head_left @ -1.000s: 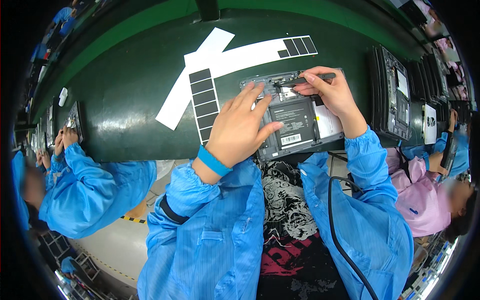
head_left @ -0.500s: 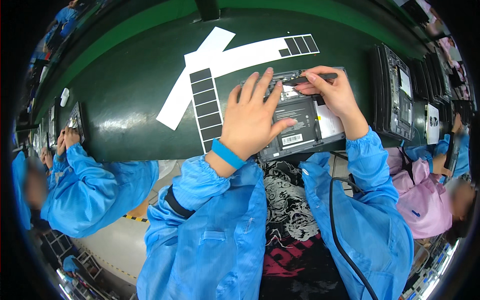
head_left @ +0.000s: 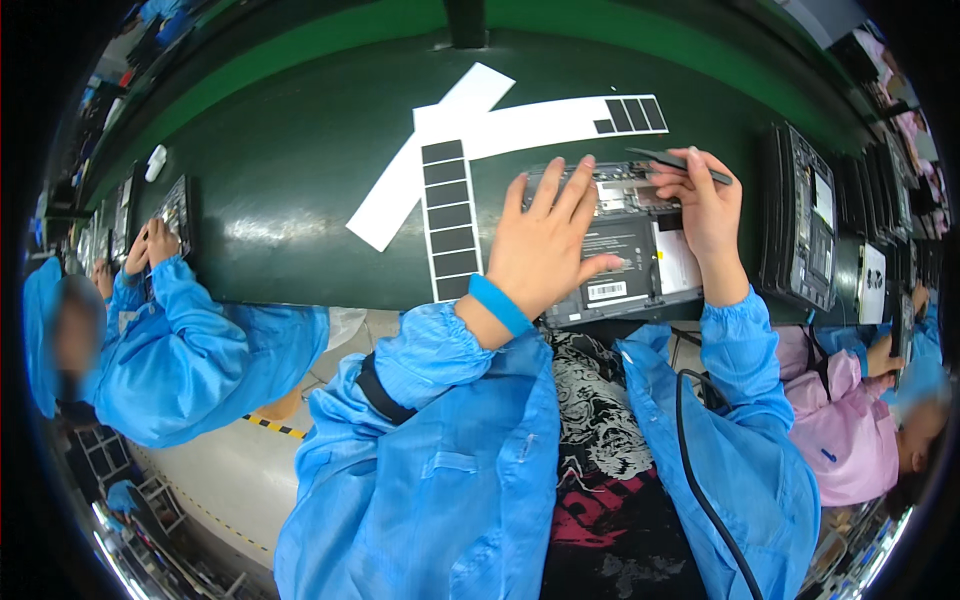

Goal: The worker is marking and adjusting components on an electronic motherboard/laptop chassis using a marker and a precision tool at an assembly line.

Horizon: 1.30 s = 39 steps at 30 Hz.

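An opened laptop base (head_left: 683,262) lies on the dark green bench in front of me, its black battery (head_left: 612,262) and circuit parts bare. My left hand (head_left: 545,235) is spread flat over the base's left side, fingers apart, holding nothing; a blue band circles that wrist. Above the base's right side, my right hand (head_left: 712,205) pinches dark tweezers (head_left: 690,168). Their tip points left, above the upper edge of the base, and seems to touch nothing. Part of the base is hidden under my left hand.
White sheets with black rectangular stickers (head_left: 447,210) lie left of and beyond the base. A stack of opened laptop bases (head_left: 800,215) stands at the right. People in blue and pink coats work on both sides. A small white object (head_left: 156,163) lies far left.
My right hand has drawn the tweezers up and right, away from the laptop's inner parts. My left hand stays spread on the base. The whole view has shifted slightly.
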Available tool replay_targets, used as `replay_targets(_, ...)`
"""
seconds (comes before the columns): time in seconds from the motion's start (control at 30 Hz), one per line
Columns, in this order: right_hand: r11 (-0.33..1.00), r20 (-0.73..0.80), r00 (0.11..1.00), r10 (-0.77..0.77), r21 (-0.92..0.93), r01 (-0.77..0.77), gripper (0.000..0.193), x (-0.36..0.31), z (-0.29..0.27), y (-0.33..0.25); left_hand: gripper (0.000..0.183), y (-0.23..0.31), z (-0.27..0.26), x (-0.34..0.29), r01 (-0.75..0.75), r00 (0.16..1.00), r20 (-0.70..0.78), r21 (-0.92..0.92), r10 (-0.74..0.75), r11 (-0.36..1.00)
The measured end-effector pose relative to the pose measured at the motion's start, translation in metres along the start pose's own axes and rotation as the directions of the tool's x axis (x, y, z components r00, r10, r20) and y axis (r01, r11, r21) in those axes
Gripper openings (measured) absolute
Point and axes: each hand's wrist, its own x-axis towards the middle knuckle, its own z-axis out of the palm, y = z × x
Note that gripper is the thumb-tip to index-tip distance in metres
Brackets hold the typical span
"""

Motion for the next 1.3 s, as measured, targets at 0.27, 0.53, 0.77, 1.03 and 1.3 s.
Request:
replay_targets(0.27,0.982,0.254,0.965,0.069,-0.189,-0.021,0.029,0.022,0.104,-0.035,0.043,-0.089,-0.039,-0.047,0.236,0.966,-0.035,-0.279,-0.255,0.931)
replay_targets(0.53,0.929,0.305,0.939,0.158,-0.367,-0.037,0.025,0.052,0.169,0.033,0.060,-0.104,-0.017,-0.064,0.297,0.954,0.043,-0.055,-0.295,0.953)
replay_targets(0.77,0.905,0.335,0.925,0.180,-0.424,-0.023,0.022,0.051,0.176,0.037,0.061,-0.107,-0.014,-0.068,0.299,0.954,0.013,-0.082,-0.299,0.951)
replay_targets(1.03,0.901,0.333,0.929,0.162,-0.434,-0.001,0.024,0.053,0.176,0.040,0.061,-0.107,-0.013,-0.068,0.279,0.960,-0.005,-0.054,-0.280,0.959)
replay_targets(1.3,0.899,0.376,0.926,0.015,-0.410,0.152,0.021,0.041,0.181,0.044,0.060,-0.102,-0.009,-0.067,0.275,0.961,-0.043,0.020,-0.274,0.961)
